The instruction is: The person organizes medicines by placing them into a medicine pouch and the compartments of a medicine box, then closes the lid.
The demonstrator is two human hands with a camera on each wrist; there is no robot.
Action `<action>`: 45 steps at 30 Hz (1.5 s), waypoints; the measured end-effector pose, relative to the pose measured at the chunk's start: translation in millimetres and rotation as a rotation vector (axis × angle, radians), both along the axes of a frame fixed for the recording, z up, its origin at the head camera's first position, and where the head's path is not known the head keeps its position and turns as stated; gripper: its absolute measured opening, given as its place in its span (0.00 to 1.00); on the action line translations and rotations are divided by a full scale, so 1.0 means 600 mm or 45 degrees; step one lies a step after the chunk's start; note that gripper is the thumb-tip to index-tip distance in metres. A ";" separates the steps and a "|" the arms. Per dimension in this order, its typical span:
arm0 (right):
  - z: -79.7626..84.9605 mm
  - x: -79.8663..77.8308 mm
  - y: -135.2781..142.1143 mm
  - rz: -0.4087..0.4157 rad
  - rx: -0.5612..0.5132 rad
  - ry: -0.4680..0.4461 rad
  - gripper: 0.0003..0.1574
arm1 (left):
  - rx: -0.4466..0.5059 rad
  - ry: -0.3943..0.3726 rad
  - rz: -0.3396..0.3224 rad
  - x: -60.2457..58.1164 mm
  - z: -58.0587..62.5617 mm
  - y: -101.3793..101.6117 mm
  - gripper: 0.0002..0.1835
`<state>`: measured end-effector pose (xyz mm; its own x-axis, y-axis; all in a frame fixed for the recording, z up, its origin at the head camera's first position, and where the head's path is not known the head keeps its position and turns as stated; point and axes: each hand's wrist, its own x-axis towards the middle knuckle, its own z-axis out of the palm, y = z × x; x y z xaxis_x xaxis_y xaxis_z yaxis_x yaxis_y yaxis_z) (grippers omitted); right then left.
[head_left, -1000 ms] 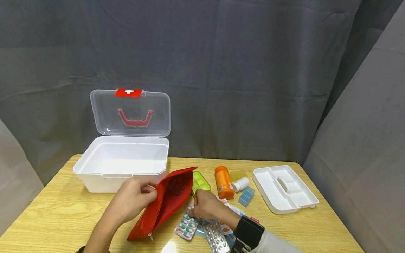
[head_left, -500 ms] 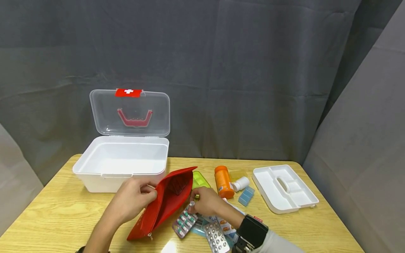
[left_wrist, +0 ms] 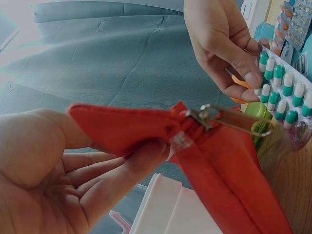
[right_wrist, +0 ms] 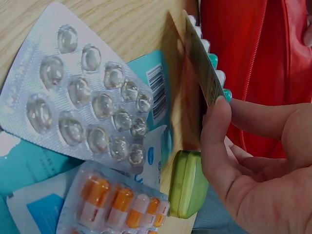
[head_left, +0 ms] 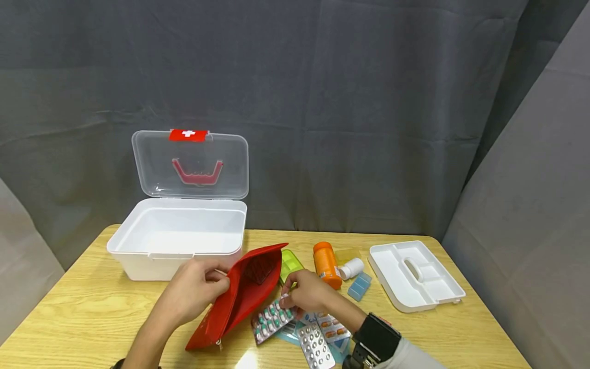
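Note:
My left hand [head_left: 198,287] pinches the upper edge of a red zip pouch [head_left: 221,315], whose mouth gapes toward the right. In the left wrist view a metal zip pull [left_wrist: 234,119] hangs at the pouch's corner. Between the thumb and fingers of my right hand [head_left: 306,292] is a blister pack of green-and-white capsules [head_left: 272,320], tilted up beside the pouch opening. Beneath that hand lie a blister pack of clear round pills [right_wrist: 87,92], another of orange-and-white capsules [right_wrist: 117,202], and blue packets [right_wrist: 161,78]. Some silvery packs show inside the pouch.
A white box [head_left: 175,261] with its clear lid [head_left: 156,179] raised stands at the back left. Behind my right hand are a green pill case [head_left: 289,264], an orange bottle [head_left: 326,264], a white bottle [head_left: 352,268] and a blue pill case [head_left: 359,286]. A white tray [head_left: 401,302] sits at right.
My right hand has picked up the green-and-white capsule blister pack from the pile and tilted it up, shifting slightly right. My left hand and the red pouch have stayed put.

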<state>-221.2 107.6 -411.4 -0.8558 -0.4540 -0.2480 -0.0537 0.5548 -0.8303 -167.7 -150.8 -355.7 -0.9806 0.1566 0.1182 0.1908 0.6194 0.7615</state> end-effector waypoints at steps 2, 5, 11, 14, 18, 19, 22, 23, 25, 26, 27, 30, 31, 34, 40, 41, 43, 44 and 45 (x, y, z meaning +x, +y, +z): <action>0.001 -0.001 0.002 0.004 -0.036 -0.031 0.08 | 0.004 -0.002 0.002 0.000 0.000 0.000 0.12; 0.003 -0.001 0.006 -0.002 -0.078 -0.063 0.08 | 0.006 -0.003 0.002 0.001 -0.001 -0.001 0.12; 0.012 -0.001 0.016 -0.006 -0.140 -0.076 0.07 | 0.003 -0.002 0.007 0.000 0.000 -0.001 0.12; 0.019 -0.004 0.023 -0.011 -0.155 -0.078 0.07 | 0.004 0.002 0.006 0.000 0.000 -0.001 0.12; 0.030 -0.009 0.033 -0.020 -0.155 -0.085 0.09 | 0.007 0.015 -0.002 0.000 0.000 0.000 0.12; 0.032 -0.011 0.036 -0.026 -0.163 -0.089 0.09 | 0.007 0.019 -0.003 0.000 0.000 0.000 0.12; 0.038 -0.016 0.043 -0.046 -0.177 -0.090 0.10 | 0.006 0.031 -0.005 -0.001 0.000 0.001 0.12; 0.041 -0.017 0.045 -0.052 -0.179 -0.087 0.10 | 0.006 0.033 -0.005 -0.001 0.000 0.002 0.12; 0.046 -0.021 0.049 -0.061 -0.182 -0.074 0.11 | 0.007 0.036 -0.005 -0.001 0.000 0.002 0.12; 0.050 -0.022 0.050 -0.066 -0.174 -0.062 0.10 | 0.005 0.039 -0.005 -0.001 -0.001 0.002 0.12; 0.053 -0.024 0.052 -0.070 -0.164 -0.046 0.10 | 0.004 0.041 -0.005 -0.001 -0.001 0.002 0.12; 0.065 -0.028 0.055 -0.097 -0.146 -0.031 0.11 | -0.002 0.042 -0.001 -0.002 -0.001 0.002 0.12; 0.069 -0.029 0.056 -0.106 -0.139 -0.020 0.10 | -0.004 0.043 0.001 -0.001 -0.001 0.002 0.12; 0.082 -0.032 0.057 -0.131 -0.129 -0.007 0.10 | -0.006 0.045 0.005 0.000 -0.002 0.000 0.12; 0.105 -0.039 0.058 -0.152 -0.128 0.044 0.09 | -0.005 0.039 0.006 0.000 -0.001 0.001 0.12; 0.108 -0.039 0.057 -0.158 -0.139 0.048 0.10 | -0.006 0.039 0.007 0.000 0.000 0.001 0.12; 0.113 -0.040 0.054 -0.169 -0.166 0.046 0.10 | -0.007 0.040 0.005 -0.001 0.000 0.002 0.12; 0.114 -0.040 0.051 -0.172 -0.180 0.043 0.10 | -0.007 0.043 0.004 0.000 0.000 0.001 0.12; 0.114 -0.039 0.048 -0.175 -0.191 0.041 0.11 | -0.007 0.043 0.003 -0.001 0.000 0.001 0.12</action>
<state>-244.7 136.4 -343.2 -0.9188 -0.3619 -0.1579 -0.0137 0.4288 -0.9033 -168.0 -150.2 -355.9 -0.9765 0.1547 0.1504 0.2146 0.6239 0.7515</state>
